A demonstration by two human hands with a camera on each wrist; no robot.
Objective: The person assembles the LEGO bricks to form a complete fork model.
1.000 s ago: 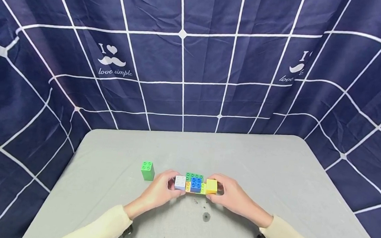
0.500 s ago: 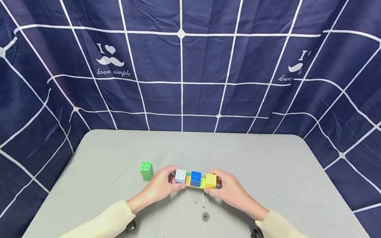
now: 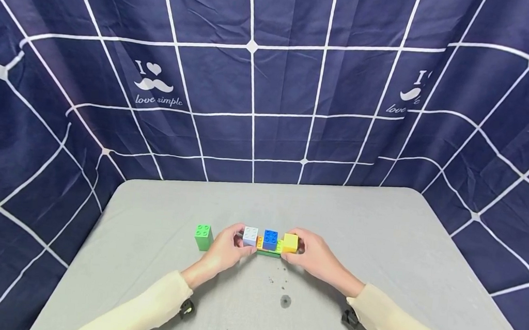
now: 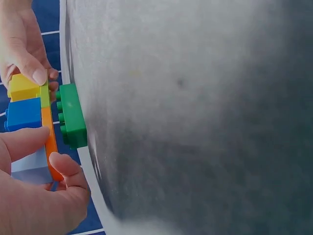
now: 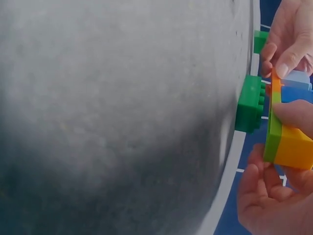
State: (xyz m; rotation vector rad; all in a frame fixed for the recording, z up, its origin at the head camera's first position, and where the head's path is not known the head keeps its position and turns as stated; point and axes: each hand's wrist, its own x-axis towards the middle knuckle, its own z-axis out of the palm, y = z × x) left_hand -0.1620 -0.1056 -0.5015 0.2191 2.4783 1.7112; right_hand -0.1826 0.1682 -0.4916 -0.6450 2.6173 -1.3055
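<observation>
Both hands hold one joined row of toy building bricks. An orange plate (image 4: 49, 142) and a lime plate (image 5: 273, 134) form its base, topped by a pale blue-white brick (image 3: 250, 236), a blue brick (image 3: 270, 239) and a yellow brick (image 3: 290, 242). My left hand (image 3: 226, 250) pinches the row at its pale end; my right hand (image 3: 315, 254) grips the yellow end. Close below, a dark green brick (image 4: 73, 117) sits on the table with studs up. Both wrist views show a gap between those studs and the plates.
A taller bright green brick (image 3: 204, 238) stands on the grey table (image 3: 352, 229), left of my left hand. Dark spots mark the tabletop nearer the person. A navy curtain (image 3: 280, 83) with white lines hangs behind the table and along both sides.
Both hands have carried the brick row away from the person. Earlier the dark green brick's studs showed beyond the row; now its near side shows below it. The bright green brick stays put.
</observation>
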